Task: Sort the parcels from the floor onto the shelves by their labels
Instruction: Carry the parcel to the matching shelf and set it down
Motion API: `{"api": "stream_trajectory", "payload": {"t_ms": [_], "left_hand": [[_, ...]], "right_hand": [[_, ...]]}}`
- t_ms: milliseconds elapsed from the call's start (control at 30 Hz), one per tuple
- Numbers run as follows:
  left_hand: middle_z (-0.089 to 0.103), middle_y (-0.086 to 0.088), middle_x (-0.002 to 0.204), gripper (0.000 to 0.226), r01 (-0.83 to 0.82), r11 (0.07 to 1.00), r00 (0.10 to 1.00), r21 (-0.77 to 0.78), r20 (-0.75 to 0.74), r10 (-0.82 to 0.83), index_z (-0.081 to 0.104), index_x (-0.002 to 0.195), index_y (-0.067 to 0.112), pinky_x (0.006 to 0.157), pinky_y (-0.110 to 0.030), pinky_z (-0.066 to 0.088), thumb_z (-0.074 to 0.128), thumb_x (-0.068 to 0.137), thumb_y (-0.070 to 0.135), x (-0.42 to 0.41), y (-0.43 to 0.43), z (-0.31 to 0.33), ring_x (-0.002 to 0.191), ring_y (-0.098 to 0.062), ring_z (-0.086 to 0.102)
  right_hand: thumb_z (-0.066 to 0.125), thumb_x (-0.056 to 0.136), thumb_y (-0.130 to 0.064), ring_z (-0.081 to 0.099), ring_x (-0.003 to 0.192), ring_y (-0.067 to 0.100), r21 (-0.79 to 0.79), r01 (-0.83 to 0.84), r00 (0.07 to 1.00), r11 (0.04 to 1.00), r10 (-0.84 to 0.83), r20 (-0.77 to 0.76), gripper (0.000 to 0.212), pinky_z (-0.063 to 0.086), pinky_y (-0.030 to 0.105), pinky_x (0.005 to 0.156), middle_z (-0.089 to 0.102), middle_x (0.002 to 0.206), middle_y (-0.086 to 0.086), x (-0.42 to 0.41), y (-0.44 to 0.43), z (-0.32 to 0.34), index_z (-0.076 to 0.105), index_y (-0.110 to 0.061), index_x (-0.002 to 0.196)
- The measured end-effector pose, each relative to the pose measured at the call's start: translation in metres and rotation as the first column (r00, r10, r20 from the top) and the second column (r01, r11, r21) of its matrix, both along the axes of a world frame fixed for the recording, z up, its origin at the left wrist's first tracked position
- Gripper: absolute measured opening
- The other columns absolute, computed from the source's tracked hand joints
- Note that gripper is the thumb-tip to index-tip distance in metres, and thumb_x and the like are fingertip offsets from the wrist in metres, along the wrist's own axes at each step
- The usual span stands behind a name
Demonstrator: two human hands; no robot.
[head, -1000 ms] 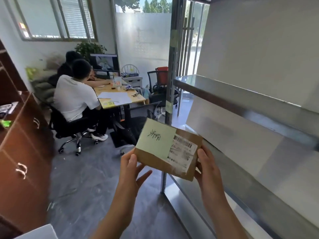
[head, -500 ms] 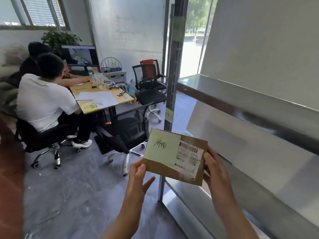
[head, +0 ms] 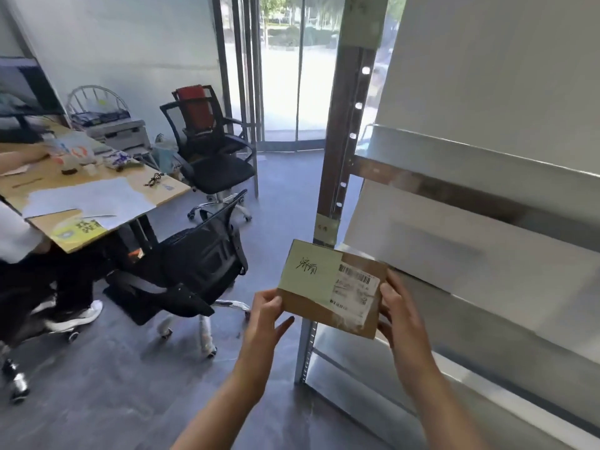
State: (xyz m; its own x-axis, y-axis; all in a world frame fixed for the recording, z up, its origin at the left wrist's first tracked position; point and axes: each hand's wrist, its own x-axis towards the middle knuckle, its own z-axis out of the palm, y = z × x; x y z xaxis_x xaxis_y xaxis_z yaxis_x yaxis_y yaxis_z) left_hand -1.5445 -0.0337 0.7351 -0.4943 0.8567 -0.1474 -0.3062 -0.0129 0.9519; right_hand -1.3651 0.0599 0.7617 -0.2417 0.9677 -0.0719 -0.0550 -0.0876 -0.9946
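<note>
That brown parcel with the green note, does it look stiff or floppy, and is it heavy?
Probably stiff: the parcel keeps straight edges, held only at its ends by the left hand and right hand. Likely light, since fingertips seem to carry it. Flat-sided, so it shouldn't roll.

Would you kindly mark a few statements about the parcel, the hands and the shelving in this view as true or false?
1. Both hands hold the brown parcel, the left hand at its left edge and the right hand at its right edge. True.
2. The parcel rests on a shelf. False: it is held in the air in front of the metal shelving.
3. A pale green note with handwriting covers the parcel's left part. True.
4. The parcel carries no printed label. False: a white barcode label sits beside the green note.
5. The shelf upright bears a small green tag. True.
6. A parcel lies on the nearest office chair. False: none is visible there.
</note>
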Motion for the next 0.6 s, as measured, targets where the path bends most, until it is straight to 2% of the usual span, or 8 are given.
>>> {"api": "stream_trajectory", "payload": {"t_ms": [100, 267, 367, 433, 533, 600], "left_hand": [[0.067, -0.005, 0.117, 0.028, 0.099, 0.993, 0.995, -0.061, -0.014, -0.100, 0.060, 0.101, 0.024, 0.107, -0.046, 0.047, 0.046, 0.083, 0.042, -0.022, 0.012, -0.010, 0.121, -0.018, 0.062], [0.066, -0.005, 0.110, 0.034, 0.200, 0.965, 0.980, -0.171, 0.019, -0.200, 0.057, 0.101, 0.019, 0.104, -0.049, 0.048, 0.050, 0.075, 0.040, -0.030, 0.033, -0.028, 0.118, -0.023, 0.061], [0.067, -0.005, 0.110, 0.022, 0.257, 0.939, 0.966, -0.230, 0.063, -0.249, 0.058, 0.102, 0.017, 0.105, -0.050, 0.047, 0.047, 0.089, 0.031, -0.024, 0.039, -0.038, 0.118, -0.022, 0.061], [0.067, -0.006, 0.111, 0.017, 0.272, 0.923, 0.962, -0.274, 0.079, -0.260, 0.058, 0.103, 0.015, 0.106, -0.048, 0.047, 0.043, 0.099, 0.024, -0.022, 0.046, -0.041, 0.116, -0.020, 0.061], [0.066, -0.003, 0.114, 0.029, 0.232, 0.918, 0.970, -0.320, 0.012, -0.241, 0.058, 0.104, 0.017, 0.104, -0.039, 0.043, 0.045, 0.086, 0.035, -0.022, 0.060, -0.040, 0.114, -0.012, 0.059], [0.065, -0.001, 0.112, 0.022, 0.227, 0.907, 0.971, -0.354, 0.009, -0.239, 0.058, 0.101, 0.018, 0.099, -0.034, 0.042, 0.045, 0.090, 0.031, -0.027, 0.075, -0.043, 0.110, -0.009, 0.058]], "right_hand": [[0.051, 0.090, -0.043, 0.067, 0.112, 0.020, -0.034, 0.051, 0.999, 0.998, -0.050, 0.017, 0.041, 0.052, 0.032, 0.082, 0.070, 0.122, -0.001, -0.014, 0.002, -0.007, 0.058, -0.039, 0.130], [0.053, 0.092, -0.040, 0.068, 0.111, 0.020, -0.089, 0.141, 0.988, 0.986, -0.135, 0.073, 0.040, 0.053, 0.029, 0.076, 0.070, 0.123, 0.003, -0.013, 0.009, -0.029, 0.057, -0.033, 0.131], [0.052, 0.084, -0.045, 0.067, 0.110, 0.020, -0.124, 0.178, 0.981, 0.976, -0.165, 0.106, 0.048, 0.052, 0.028, 0.076, 0.070, 0.124, 0.005, -0.009, 0.017, -0.039, 0.058, -0.033, 0.131], [0.054, 0.091, -0.042, 0.066, 0.110, 0.018, -0.150, 0.189, 0.978, 0.970, -0.173, 0.114, 0.042, 0.052, 0.027, 0.075, 0.070, 0.123, 0.004, -0.007, 0.025, -0.045, 0.058, -0.032, 0.131], [0.048, 0.100, -0.033, 0.064, 0.112, 0.013, -0.190, 0.158, 0.984, 0.969, -0.139, 0.112, 0.035, 0.053, 0.028, 0.076, 0.069, 0.123, -0.001, -0.007, 0.039, -0.054, 0.056, -0.033, 0.134], [0.048, 0.101, -0.032, 0.064, 0.112, 0.012, -0.209, 0.145, 0.985, 0.967, -0.122, 0.120, 0.036, 0.053, 0.028, 0.075, 0.069, 0.123, -0.003, -0.010, 0.051, -0.057, 0.055, -0.034, 0.136]]}}
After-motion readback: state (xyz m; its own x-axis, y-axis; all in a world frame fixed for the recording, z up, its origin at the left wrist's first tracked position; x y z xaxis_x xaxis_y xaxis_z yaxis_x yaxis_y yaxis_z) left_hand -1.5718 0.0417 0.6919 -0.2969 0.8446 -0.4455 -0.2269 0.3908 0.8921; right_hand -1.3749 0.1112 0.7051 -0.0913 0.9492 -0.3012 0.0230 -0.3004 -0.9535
